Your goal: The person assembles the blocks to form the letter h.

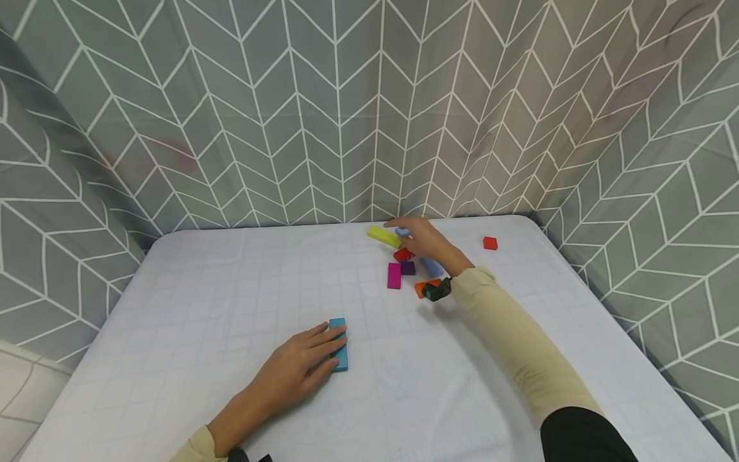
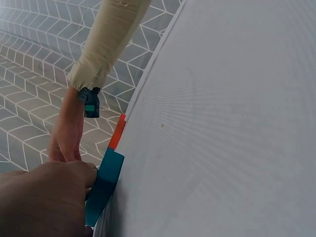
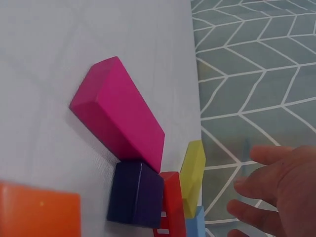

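Observation:
My left hand point(image 1: 303, 362) rests on a teal rectangular block point(image 1: 340, 359) lying on the table, its fingers across the top. In the left wrist view, that teal block point(image 2: 104, 187) sits against the fingers. Over the far cluster of blocks reaches my right hand point(image 1: 426, 244), fingers apart and nothing visibly held. The right wrist view shows those fingers point(image 3: 261, 180) spread beside a yellow block point(image 3: 192, 177). About it lie a magenta block point(image 1: 394, 276), a dark purple block point(image 1: 408, 268), a red block point(image 1: 403, 255) and light blue pieces point(image 1: 432, 267), partly hidden by the hand.
An orange block point(image 1: 420, 290) lies below the right wrist, partly covered by the wrist device point(image 1: 437, 290). One small red block point(image 1: 490, 243) sits apart at the far right. A white cloth covers the table point(image 1: 231, 289), and patterned grey curtains point(image 1: 323, 109) stand behind it.

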`<state>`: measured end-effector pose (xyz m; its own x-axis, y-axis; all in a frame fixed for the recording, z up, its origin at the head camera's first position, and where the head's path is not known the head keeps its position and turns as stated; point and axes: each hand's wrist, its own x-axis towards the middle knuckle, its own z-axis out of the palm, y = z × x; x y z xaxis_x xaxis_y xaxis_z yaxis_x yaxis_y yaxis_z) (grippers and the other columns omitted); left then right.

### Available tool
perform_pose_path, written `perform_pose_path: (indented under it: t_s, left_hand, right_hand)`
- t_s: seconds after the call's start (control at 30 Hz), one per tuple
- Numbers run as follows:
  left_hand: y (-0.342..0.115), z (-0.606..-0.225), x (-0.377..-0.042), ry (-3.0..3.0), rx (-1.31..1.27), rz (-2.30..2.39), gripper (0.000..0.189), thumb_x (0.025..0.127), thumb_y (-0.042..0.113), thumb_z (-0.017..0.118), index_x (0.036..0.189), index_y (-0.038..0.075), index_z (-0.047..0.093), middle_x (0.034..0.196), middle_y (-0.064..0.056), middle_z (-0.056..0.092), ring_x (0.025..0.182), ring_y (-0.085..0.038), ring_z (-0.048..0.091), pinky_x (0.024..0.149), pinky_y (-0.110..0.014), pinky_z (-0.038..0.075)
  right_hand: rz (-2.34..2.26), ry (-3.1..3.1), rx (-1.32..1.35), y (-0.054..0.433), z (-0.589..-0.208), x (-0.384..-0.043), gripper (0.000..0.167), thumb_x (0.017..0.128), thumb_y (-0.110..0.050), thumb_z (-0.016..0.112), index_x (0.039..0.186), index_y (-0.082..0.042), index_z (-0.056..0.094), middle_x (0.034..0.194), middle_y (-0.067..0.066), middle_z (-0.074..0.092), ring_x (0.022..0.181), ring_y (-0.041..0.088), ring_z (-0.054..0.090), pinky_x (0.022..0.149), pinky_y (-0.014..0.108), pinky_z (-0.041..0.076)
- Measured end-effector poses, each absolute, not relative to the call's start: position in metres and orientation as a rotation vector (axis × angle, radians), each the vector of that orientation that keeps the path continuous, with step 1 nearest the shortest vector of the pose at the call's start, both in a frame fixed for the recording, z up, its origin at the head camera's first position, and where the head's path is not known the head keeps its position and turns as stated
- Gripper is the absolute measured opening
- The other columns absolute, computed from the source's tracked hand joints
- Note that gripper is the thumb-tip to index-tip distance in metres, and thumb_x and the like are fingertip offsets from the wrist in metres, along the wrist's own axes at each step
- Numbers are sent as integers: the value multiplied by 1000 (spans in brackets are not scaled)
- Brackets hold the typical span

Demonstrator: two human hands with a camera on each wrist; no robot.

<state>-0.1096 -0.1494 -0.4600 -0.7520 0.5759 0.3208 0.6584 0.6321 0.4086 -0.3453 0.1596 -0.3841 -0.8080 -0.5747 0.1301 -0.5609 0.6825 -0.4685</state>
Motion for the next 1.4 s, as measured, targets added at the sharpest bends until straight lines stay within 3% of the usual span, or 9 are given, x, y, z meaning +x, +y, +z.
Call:
perform_pose_path:
  t_s: [0.43,0.7,0.87,1.03,1.2,1.4]
  left_hand:
    - [-151,-460,-110,-2676,-1036,-790,42,103,28,67,144,15,65,152,1,54,143,-28,46,112,-52,43]
    - [-151,-462,-110,-2665,-1035,-792,42,103,28,67,143,15,66,152,2,55,143,-27,46,112,-52,43]
    - [-151,-462,-110,-2664,-1032,-785,42,103,29,67,143,15,66,152,2,55,143,-27,46,112,-52,43]
    - [-151,-462,-110,-2661,-1032,-781,42,103,29,67,143,15,66,152,1,55,143,-27,46,112,-52,43]
    - [-150,-463,-110,-2660,-1028,-780,42,103,28,67,143,14,66,151,1,55,142,-28,47,112,-52,44]
    - [-150,-463,-110,-2651,-1031,-788,42,103,27,67,142,14,66,151,0,55,142,-28,47,111,-52,44]
  right_hand:
    - [-582,2855,-933,143,-387,-357,50,99,7,53,147,-7,59,150,16,55,128,35,54,111,51,44]
    - [-563,2803,-939,136,-388,-362,62,92,14,50,149,-9,58,156,13,49,137,32,46,115,49,40]
    - [-427,2788,-974,130,-389,-366,69,91,15,55,154,-12,52,164,17,36,148,37,36,119,53,34]
    - [-264,2772,-874,126,-391,-367,72,93,11,55,159,-18,47,170,9,24,151,41,28,114,57,39]
    - [-169,2738,-887,127,-395,-371,72,91,12,56,159,-10,45,168,10,30,143,39,39,112,48,42]
    - [-231,2698,-911,134,-397,-379,66,92,-1,64,155,3,45,166,21,30,145,37,38,122,45,29]
